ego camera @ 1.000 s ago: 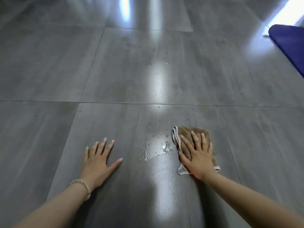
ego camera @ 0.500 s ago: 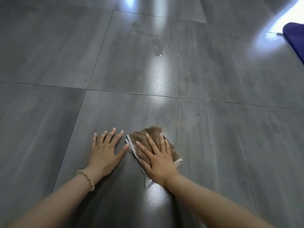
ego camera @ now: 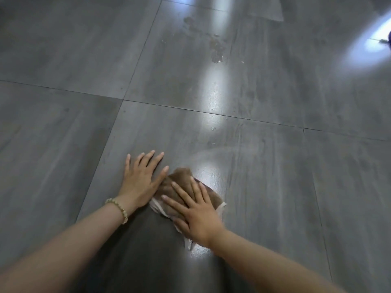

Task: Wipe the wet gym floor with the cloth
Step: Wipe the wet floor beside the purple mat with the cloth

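Observation:
A brown cloth [ego camera: 180, 177] with a pale edge lies bunched on the dark grey tiled floor [ego camera: 285, 197]. My right hand [ego camera: 195, 211] presses flat on the cloth with its fingers spread, covering most of it. My left hand [ego camera: 140, 182] rests flat on the floor just left of the cloth, fingers apart, thumb touching the cloth's edge; a bead bracelet is on that wrist. A damp wiped streak [ego camera: 224, 151] curves beyond the cloth. A patch of water drops [ego camera: 215, 49] sits on the far tile.
Tile joints cross the floor ahead of my hands. Bright light reflections run down the middle of the floor. A sliver of a blue mat [ego camera: 389, 40] shows at the far right edge.
My right hand slid the cloth left across the puddle, until it met my left hand. The puddle near the cloth is gone, leaving a damp streak. The view shifted forward.

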